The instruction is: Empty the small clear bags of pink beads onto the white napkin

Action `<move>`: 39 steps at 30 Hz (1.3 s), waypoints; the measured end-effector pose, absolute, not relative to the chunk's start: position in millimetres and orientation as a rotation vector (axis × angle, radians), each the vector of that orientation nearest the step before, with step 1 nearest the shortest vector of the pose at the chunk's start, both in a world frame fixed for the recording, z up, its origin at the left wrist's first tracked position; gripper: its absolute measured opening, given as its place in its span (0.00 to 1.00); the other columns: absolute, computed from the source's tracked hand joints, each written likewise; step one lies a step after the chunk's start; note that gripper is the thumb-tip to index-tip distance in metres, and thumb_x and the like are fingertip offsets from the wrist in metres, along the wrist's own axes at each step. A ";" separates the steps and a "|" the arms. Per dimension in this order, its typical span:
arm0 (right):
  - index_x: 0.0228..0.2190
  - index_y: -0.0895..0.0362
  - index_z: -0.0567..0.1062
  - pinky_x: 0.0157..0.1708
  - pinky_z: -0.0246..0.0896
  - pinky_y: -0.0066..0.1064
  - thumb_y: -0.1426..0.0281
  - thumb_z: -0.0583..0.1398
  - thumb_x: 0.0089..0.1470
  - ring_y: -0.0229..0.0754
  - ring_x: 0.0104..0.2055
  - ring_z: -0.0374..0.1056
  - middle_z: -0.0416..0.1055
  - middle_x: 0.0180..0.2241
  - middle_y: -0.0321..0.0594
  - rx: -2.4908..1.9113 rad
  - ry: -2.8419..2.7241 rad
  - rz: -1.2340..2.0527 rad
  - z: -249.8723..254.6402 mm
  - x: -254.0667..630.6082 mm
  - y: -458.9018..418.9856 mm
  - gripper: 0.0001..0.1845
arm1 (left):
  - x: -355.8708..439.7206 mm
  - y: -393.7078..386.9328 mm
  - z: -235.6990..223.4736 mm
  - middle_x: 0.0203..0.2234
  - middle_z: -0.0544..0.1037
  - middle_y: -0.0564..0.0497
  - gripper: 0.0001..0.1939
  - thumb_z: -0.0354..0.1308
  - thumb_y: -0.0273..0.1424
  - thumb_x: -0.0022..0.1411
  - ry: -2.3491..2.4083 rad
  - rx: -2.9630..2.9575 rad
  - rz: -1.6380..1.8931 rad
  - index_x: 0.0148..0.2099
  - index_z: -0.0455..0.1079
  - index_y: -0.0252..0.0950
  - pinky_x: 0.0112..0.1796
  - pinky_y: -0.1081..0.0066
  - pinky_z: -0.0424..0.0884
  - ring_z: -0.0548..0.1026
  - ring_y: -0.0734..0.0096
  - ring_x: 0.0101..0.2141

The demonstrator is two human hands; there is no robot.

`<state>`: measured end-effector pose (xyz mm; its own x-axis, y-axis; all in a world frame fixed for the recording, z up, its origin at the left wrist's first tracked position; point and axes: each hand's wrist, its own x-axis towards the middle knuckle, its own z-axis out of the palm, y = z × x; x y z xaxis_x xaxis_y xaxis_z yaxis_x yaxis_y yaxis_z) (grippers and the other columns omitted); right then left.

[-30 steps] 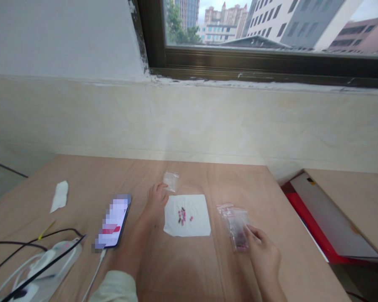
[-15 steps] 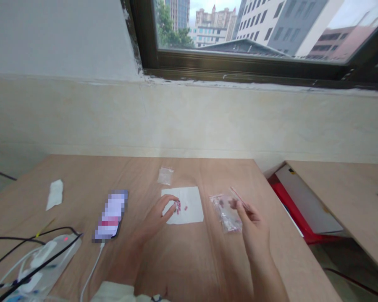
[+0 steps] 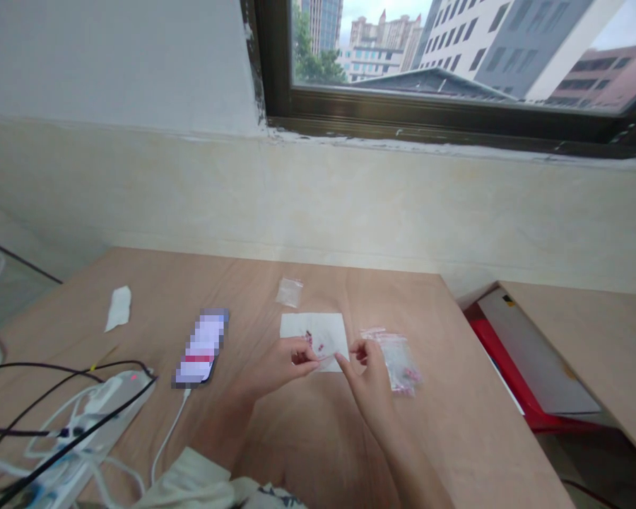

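Note:
Over the near edge of a white paper sheet [image 3: 297,325], my left hand [image 3: 283,367] and my right hand [image 3: 369,371] face each other, fingers pinched. A thin, see-through strip with a pinkish edge, apparently a small zip bag [image 3: 327,358], stretches between their fingertips; its body is hard to make out. Small dark-red and pink pieces [image 3: 321,347] lie on the paper just beyond the left fingertips. Right of my right hand lie clear zip bags [image 3: 399,357] with pinkish pieces inside.
A small clear bag [image 3: 289,292] lies behind the paper. To the left are a phone [image 3: 201,350] on a charging cable, a white scrap [image 3: 119,308] and a power strip [image 3: 119,392] with tangled cords. A red item [image 3: 509,375] sits in the gap beyond the table's right edge.
My right hand has moved left from the bags to the paper, bringing the small zip bag. My left hand has drawn back from the pieces and now meets it. The view has shifted slightly.

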<state>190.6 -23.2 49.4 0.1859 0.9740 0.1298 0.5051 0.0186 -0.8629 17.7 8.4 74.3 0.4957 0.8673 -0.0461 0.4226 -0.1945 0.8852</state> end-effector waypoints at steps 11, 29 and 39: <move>0.18 0.59 0.63 0.23 0.49 0.24 0.64 0.53 0.46 0.34 0.23 0.55 0.57 0.18 0.32 -1.434 -1.488 1.257 51.7 171.4 -23.0 0.13 | 22.8 -2.1 43.4 0.19 0.63 0.57 0.10 0.55 0.32 0.49 1.124 1.729 0.609 0.21 0.60 0.33 0.23 0.79 0.59 0.63 0.78 0.23; 0.11 0.58 0.63 0.19 0.45 0.25 0.74 0.51 0.37 0.35 0.19 0.55 0.58 0.12 0.32 -1.760 -1.547 1.134 56.2 177.3 -20.3 0.09 | 19.3 4.5 41.7 0.13 0.56 0.60 0.08 0.47 0.23 0.44 1.201 1.913 0.442 0.16 0.55 0.33 0.19 0.79 0.49 0.56 0.81 0.18; 0.23 0.57 0.67 0.17 0.51 0.24 0.70 0.51 0.43 0.35 0.17 0.59 0.64 0.16 0.34 -1.606 -1.496 1.149 37.0 163.9 -20.0 0.06 | 30.3 -2.2 51.6 0.15 0.57 0.59 0.08 0.47 0.24 0.47 1.229 1.978 0.546 0.18 0.56 0.34 0.20 0.77 0.50 0.56 0.80 0.19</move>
<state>163.9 -20.0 37.0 -0.0365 0.9856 -0.1648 0.4138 -0.1352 -0.9003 30.3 -2.2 51.6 0.4523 0.8916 -0.0230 0.5806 -0.2747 0.7664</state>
